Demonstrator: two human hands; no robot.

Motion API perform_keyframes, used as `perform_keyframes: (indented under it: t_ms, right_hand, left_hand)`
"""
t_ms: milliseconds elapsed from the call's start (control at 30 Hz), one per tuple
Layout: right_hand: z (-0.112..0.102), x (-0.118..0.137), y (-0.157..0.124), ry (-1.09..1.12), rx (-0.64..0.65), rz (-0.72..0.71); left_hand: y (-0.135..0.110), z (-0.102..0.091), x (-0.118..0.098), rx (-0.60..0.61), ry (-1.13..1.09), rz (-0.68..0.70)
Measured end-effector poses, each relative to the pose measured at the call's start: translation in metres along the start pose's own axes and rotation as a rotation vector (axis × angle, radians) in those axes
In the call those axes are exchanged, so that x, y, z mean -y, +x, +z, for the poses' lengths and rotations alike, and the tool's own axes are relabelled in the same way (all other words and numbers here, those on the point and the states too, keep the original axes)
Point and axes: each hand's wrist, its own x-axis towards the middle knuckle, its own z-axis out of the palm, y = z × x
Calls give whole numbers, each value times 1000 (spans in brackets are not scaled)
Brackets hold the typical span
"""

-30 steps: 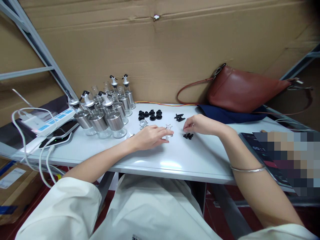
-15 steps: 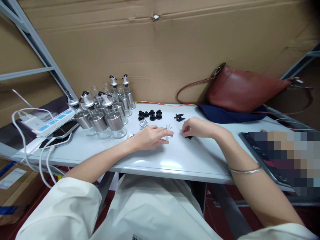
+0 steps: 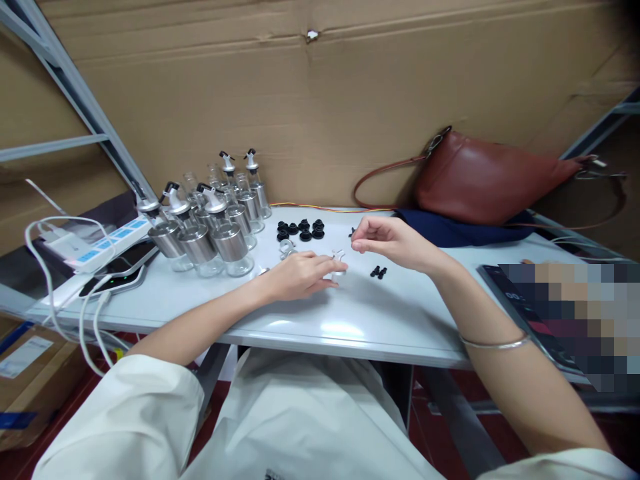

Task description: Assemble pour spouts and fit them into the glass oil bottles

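Note:
My left hand [image 3: 305, 275] rests low over the table, its fingers closed around a silver pourer cap [image 3: 339, 255] with two small prongs on top. To its right, my right hand [image 3: 387, 241] is raised with thumb and fingers pinched together, over the spot of the small black lever pieces [image 3: 352, 232]. Only a bit of black shows by the fingertips, and what they hold, if anything, is hidden. Several small black plugs [image 3: 379, 272] lie below my right hand. Loose silver caps [image 3: 287, 248] and black ribbed stoppers [image 3: 305, 230] sit beyond my left hand.
Several glass bottles with steel sleeves [image 3: 230, 241], some with pourers fitted, stand at the left. A power strip [image 3: 115, 241] and cables lie farther left. A brown bag [image 3: 480, 177] rests on dark blue cloth [image 3: 435, 230] at the back right, a phone [image 3: 520, 310] nearer.
My right hand has lifted off the black plugs and moved up and slightly left to the black lever pieces, uncovering the plugs. My left hand stays in place with the silver cap.

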Motion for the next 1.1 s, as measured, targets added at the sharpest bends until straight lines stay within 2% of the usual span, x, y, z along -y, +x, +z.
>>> perform_keyframes:
  t_ms: [133,367,867,1100]
  right_hand:
    - [3,2,1,37,-5,12]
    - [12,4,2,152,110,56]
    - [14,8,1,167,129,64]
    - [13,4,1,150,132,47]
  left_hand:
    - [1,-1,-1,1,6,3]
    - [2,0,-3,81,-3,-17]
    - [1,3,-4,123,39,-9]
    - [1,3,-5,55,89,65]
